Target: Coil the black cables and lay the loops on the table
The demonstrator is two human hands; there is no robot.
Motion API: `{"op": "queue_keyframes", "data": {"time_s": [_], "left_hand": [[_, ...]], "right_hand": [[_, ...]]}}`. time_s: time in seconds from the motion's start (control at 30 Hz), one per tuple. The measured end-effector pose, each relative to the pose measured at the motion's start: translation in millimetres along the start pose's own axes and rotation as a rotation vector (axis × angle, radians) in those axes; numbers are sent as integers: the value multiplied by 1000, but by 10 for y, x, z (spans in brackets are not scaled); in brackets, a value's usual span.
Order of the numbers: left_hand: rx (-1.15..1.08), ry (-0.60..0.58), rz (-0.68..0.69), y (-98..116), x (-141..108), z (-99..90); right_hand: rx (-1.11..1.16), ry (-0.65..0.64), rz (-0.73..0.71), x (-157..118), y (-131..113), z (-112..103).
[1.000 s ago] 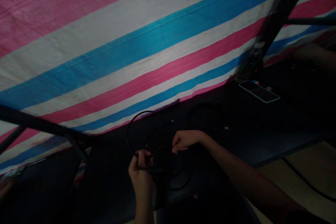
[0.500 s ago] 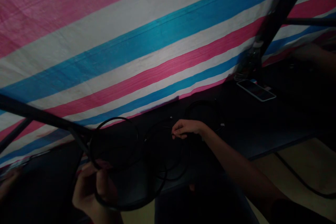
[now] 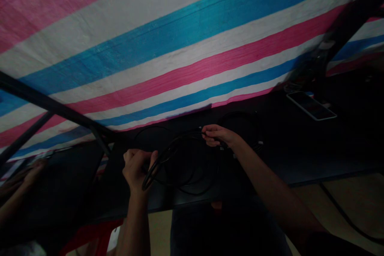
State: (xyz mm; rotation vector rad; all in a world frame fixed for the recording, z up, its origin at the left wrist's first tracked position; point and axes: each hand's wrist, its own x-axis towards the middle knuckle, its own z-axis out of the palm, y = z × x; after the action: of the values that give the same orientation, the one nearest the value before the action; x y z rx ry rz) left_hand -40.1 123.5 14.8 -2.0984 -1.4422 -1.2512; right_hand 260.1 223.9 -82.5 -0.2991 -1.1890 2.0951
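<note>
Nearer now to the right hand (image 3: pixel 217 135), which pinches the black cable (image 3: pixel 168 153), the left hand (image 3: pixel 138 167) grips it too, apparently bunching it.

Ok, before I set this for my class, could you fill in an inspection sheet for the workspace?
Surface: dark tabletop, dimly lit.
Job's things: black cable, looped, running between both hands.
Clutter: phone lying flat to the right; clear bottle behind it.
Hands: left hand grips the loops; right hand pinches the cable in its fingers.
Cables: another dark coil lies beyond the right hand; plug types too dark to tell.
Surroundings: striped sheet behind; dark bar and another person's hand at left.
</note>
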Motion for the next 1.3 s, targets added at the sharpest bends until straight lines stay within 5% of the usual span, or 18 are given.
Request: {"op": "queue_keyframes", "data": {"time_s": [0.33,0.53,0.67,0.8,0.97,1.1,1.2,1.3], "left_hand": [[-53,-97,103,135,27,295],[-75,-7,113,190,276,495],[-66,-10,155,120,233,398],[-27,69,98,-26,58,145],[-2,191,-59,-183,-222,-131],[37,326,-37,-365,-387,-215],[117,341,-19,-530,-448,-242],[141,361,-52,-681,-458,-274]], "right_hand": [[-42,17,54,76,85,4],[-62,-277,258,82,195,239],[-33,-433,306,-27,157,328],[16,-417,221,-115,89,235],[7,-163,13,-273,-103,1],[-71,161,-144,-622,-435,-40],[-454,542,-114,-997,-674,84],[-998,821,110,-1411,-781,232]]}}
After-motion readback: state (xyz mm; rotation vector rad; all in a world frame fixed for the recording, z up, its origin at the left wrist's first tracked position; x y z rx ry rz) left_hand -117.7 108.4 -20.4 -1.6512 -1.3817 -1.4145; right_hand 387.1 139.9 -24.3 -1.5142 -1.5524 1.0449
